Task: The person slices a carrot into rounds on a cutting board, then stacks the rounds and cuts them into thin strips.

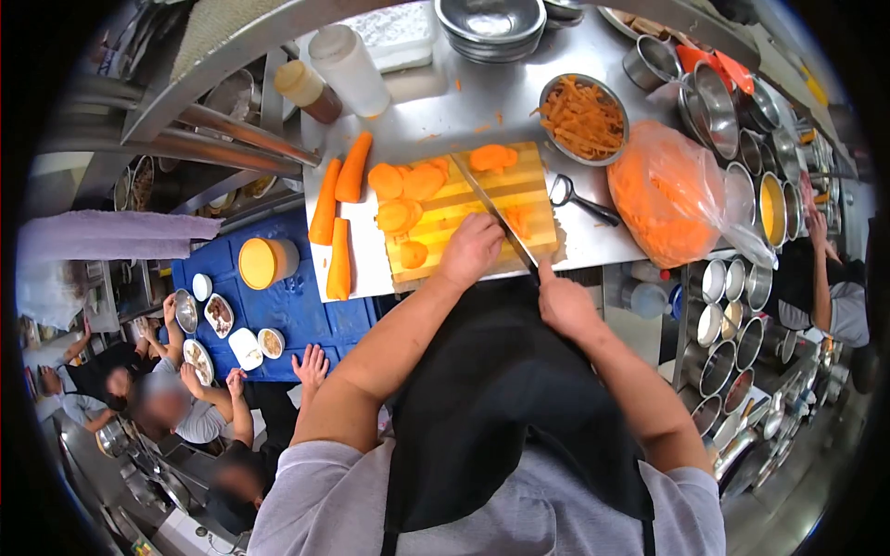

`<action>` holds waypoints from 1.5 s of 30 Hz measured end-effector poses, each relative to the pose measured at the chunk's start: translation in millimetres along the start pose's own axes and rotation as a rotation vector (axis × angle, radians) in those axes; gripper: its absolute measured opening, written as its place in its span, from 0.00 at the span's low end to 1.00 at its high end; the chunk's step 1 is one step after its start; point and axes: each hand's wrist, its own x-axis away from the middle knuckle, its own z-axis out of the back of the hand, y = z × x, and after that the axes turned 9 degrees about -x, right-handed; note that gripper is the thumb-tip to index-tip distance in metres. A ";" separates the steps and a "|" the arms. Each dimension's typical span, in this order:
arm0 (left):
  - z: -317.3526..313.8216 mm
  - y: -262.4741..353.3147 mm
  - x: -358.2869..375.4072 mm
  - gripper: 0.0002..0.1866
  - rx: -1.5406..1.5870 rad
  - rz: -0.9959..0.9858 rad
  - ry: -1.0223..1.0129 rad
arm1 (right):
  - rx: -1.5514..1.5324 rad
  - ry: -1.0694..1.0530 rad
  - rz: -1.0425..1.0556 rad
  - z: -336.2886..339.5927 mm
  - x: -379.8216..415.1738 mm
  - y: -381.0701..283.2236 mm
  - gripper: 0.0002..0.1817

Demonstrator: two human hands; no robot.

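Observation:
My right hand (567, 301) is closed round the handle of a long knife (489, 199), whose blade lies diagonally over the striped cutting board (445, 222). My left hand (473, 248) rests on the board just left of the blade, fingers curled down; what they press on is hidden. Cut orange shreds (519, 221) lie right of the blade. Several carrot slices (400, 215) cover the board's left part, with more slices (493, 157) near its far edge. Three peeled carrots (339, 259) lie left of the board. A black-handled peeler (582, 199) lies to its right.
A bowl of orange peelings (584, 119) and a plastic bag of orange pieces (663, 190) stand right. Two bottles (348, 69) and stacked metal bowls (491, 28) are farther back. Co-workers are at the blue surface (315, 315) on the left; another person (834, 296) is far right.

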 end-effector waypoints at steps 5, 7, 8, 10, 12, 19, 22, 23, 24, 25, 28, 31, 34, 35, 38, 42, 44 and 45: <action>33.1 0.1 -14.2 0.07 0.038 -0.077 -0.118 | -0.012 -0.027 0.017 21.5 -0.3 5.5 0.16; 55.7 11.6 -40.6 0.11 0.036 -0.089 -0.080 | -0.024 -0.004 0.031 34.3 8.6 0.2 0.15; 65.6 15.6 -61.8 0.11 0.004 -0.093 -0.013 | -0.037 0.003 0.045 34.1 13.1 -1.8 0.13; 72.2 14.3 -101.3 0.13 -0.052 -0.028 -0.037 | -0.055 -0.004 0.043 26.0 14.2 1.4 0.13; 60.6 1.9 -132.7 0.15 -0.075 0.041 -0.121 | -0.067 -0.006 0.040 17.2 13.2 8.0 0.13; 12.8 -43.7 -148.5 0.18 -0.328 0.161 -0.667 | -0.126 0.055 0.096 13.0 19.9 9.3 0.14; 6.5 -51.9 -146.0 0.19 -0.389 0.157 -0.657 | -0.154 -0.024 0.051 13.3 23.1 11.4 0.14; 5.6 -54.6 -147.2 0.20 -0.416 0.190 -0.658 | -0.152 -0.042 0.052 11.9 23.5 13.4 0.14; 3.5 -56.2 -148.3 0.20 -0.414 0.189 -0.660 | -0.148 -0.059 0.052 10.6 24.0 15.8 0.14; 2.1 -57.0 -149.7 0.23 -0.441 0.196 -0.691 | -0.148 -0.060 0.049 9.3 24.4 18.0 0.14; -0.2 -58.4 -151.3 0.28 -0.465 0.209 -0.723 | -0.138 -0.049 0.032 5.1 23.2 24.1 0.14; -0.2 -57.8 -152.8 0.30 -0.460 0.229 -0.727 | -0.134 -0.021 0.056 7.7 21.2 30.1 0.14; 0.9 -58.4 -156.9 0.30 -0.438 0.235 -0.721 | -0.082 -0.020 0.081 14.2 22.3 28.1 0.14; 1.5 -60.4 -158.2 0.30 -0.421 0.230 -0.712 | -0.071 -0.030 0.078 14.4 22.5 27.4 0.15; 11.1 -58.4 -160.3 0.22 -0.368 0.261 -0.767 | -0.053 -0.038 0.072 12.1 22.9 27.0 0.15; 8.1 -62.0 -156.7 0.29 -0.351 0.266 -0.696 | -0.006 -0.025 0.077 14.8 22.1 25.9 0.15; 9.9 -57.7 -156.3 0.28 -0.349 0.316 -0.698 | 0.039 -0.023 0.078 15.4 20.8 27.4 0.14; 10.2 -57.8 -154.7 0.28 -0.348 0.314 -0.696 | 0.081 -0.024 0.081 15.7 19.7 27.3 0.13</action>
